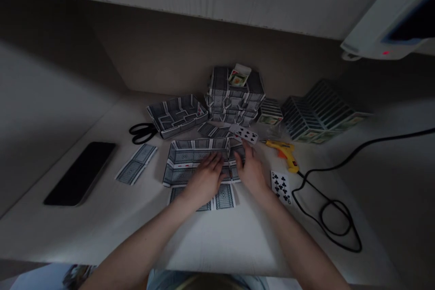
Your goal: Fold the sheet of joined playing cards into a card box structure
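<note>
Playing-card tray (183, 157) lies on the bench (217, 240), the left hand (206, 176) and right hand (252, 171) at its right part, whether grasping or released I cannot tell

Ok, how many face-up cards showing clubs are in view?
2: one club card just beyond the right hand, and the nine of clubs beside the right forearm, nearer the person than the yellow glue gun. Others may be hidden.

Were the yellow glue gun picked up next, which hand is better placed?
Probably the right hand: the yellow glue gun with an orange trigger lies just to its right, while the left hand is farther across, over the patterned-card tray.
</note>
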`<state>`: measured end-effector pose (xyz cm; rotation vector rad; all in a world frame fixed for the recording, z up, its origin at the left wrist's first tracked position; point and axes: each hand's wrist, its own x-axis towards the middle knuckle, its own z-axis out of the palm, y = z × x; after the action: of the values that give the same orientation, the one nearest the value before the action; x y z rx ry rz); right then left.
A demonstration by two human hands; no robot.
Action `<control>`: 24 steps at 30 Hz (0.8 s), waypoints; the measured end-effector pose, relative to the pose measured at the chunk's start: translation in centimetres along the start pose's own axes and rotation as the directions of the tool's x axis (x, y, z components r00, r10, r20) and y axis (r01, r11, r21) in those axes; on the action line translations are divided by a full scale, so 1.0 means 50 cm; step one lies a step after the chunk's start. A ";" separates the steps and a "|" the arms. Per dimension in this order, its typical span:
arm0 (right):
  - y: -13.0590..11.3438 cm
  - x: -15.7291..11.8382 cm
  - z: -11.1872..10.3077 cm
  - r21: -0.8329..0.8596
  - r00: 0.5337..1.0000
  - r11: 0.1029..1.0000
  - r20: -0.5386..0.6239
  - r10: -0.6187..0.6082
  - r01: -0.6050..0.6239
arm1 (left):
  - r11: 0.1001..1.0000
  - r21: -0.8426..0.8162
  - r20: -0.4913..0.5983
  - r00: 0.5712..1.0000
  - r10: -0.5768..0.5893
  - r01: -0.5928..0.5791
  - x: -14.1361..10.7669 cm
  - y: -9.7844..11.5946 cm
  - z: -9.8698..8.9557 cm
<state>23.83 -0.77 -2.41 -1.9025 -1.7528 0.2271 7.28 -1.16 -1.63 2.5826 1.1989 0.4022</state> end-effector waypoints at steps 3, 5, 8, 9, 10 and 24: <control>0.006 0.003 -0.026 0.039 0.952 0.961 0.132 -0.278 0.275 | 1.000 0.003 -0.011 1.000 0.007 -0.007 0.001 -0.004 0.000; 0.020 0.006 -0.038 0.072 0.903 0.941 0.266 -0.337 0.330 | 1.000 0.002 -0.011 1.000 0.018 -0.018 0.001 -0.008 -0.002; 0.044 0.010 -0.047 0.076 0.880 0.954 0.370 -0.298 0.291 | 0.999 -0.002 -0.004 0.999 0.035 -0.035 0.000 -0.013 -0.003; 0.050 0.011 -0.048 0.081 0.872 0.955 0.390 -0.295 0.286 | 0.999 -0.001 0.001 0.999 0.039 -0.039 0.000 -0.014 -0.004; 0.055 0.012 -0.050 0.093 0.860 0.952 0.410 -0.303 0.291 | 0.999 0.002 0.006 0.999 0.042 -0.042 0.000 -0.016 -0.004; 0.076 0.022 -0.061 0.232 0.829 0.922 0.408 -0.382 0.311 | 0.997 0.038 0.006 0.998 0.066 -0.066 -0.002 -0.026 -0.006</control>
<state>28.74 -0.57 -1.46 -1.4538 -2.2711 0.6895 6.19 -0.39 -1.84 2.6604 1.1324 0.3897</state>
